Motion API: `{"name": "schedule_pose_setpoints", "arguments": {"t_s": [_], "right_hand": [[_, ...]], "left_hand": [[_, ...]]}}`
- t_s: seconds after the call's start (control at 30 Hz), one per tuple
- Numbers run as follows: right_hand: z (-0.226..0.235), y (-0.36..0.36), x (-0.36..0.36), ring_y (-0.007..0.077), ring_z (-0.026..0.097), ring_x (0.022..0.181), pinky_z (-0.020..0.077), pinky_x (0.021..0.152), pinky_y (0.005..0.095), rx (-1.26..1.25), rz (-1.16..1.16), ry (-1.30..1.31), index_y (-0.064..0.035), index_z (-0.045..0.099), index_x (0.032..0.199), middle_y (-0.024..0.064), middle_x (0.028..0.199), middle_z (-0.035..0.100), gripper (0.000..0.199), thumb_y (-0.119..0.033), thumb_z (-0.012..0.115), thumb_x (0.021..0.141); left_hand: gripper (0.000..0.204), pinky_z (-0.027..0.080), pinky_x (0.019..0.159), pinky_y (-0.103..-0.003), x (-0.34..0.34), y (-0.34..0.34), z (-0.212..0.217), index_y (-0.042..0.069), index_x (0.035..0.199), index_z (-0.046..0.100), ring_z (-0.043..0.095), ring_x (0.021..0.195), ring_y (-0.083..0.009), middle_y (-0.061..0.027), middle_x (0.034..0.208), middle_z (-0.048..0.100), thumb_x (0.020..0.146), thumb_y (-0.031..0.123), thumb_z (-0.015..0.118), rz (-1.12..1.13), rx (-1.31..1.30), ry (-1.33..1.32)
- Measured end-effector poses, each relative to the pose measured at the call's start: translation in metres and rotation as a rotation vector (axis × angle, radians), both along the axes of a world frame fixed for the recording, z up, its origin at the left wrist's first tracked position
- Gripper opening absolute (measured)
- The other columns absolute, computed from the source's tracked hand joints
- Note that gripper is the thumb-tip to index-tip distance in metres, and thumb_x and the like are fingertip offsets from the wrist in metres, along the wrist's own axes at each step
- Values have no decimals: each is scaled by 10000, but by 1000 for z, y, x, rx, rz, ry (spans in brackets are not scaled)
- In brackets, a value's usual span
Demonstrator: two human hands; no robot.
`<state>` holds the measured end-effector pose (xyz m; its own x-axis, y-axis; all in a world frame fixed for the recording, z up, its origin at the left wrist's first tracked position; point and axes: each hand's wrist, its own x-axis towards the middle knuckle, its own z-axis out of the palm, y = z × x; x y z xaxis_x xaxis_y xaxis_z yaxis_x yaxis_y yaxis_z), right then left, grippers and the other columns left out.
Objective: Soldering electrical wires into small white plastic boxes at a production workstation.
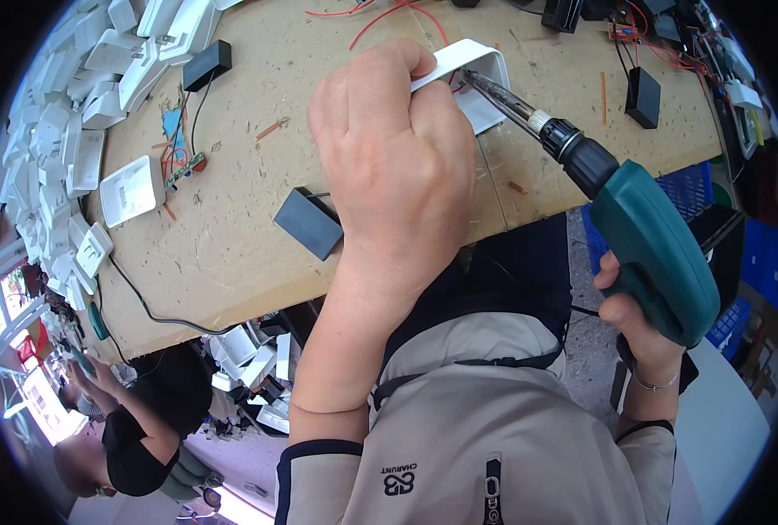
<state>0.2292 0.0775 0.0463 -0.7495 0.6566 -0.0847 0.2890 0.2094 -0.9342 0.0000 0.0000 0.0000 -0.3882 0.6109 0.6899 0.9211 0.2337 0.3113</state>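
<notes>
Nearest the body, right hand (638,328) has its fingers clenched round the grip of a green power screwdriver (651,249), well out beyond the tabletop (231,254) edge, its long bit slanting up and left into the white plastic casing (481,83). Left hand (398,166) sits over that casing, fingers grasping it from above, thumb side covering its near half, so only the far rim shows past the knuckles. Bit tip meets the casing just beside those fingers — my worry: if it skids off the screw, it could jab the hand or gouge the plastic. Left of the casing lies a dark grey block (308,223); farther left, a heap of white casings (83,114); red wires (380,17) beyond.
</notes>
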Motion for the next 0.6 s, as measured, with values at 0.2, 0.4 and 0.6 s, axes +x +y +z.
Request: {"name": "schedule_pose_setpoints", "arguments": {"t_s": [0.2,0.4,0.6], "right_hand": [[-7,2,3,159,637,762,531,628,233,144,41,76,89,456,1205,187,1115,570,764,-238,808,611],[-5,-4,1,175,650,766,524,664,252,64,-28,82,95,453,1205,158,1006,623,785,-268,806,605],[-5,-4,2,174,648,766,516,686,260,34,-19,61,107,443,1202,140,940,641,794,-273,806,607]], "left_hand": [[47,406,639,-312,1,1,0,-18,715,620,511,741,-218,-85,884,555,675,0,604,-9,0,17],[48,405,641,-316,1,0,0,-16,714,621,510,734,-218,-83,879,556,673,0,605,-7,-4,24],[55,405,648,-315,1,1,-1,-15,722,624,512,739,-217,-82,884,555,673,2,606,0,0,-4]]}}
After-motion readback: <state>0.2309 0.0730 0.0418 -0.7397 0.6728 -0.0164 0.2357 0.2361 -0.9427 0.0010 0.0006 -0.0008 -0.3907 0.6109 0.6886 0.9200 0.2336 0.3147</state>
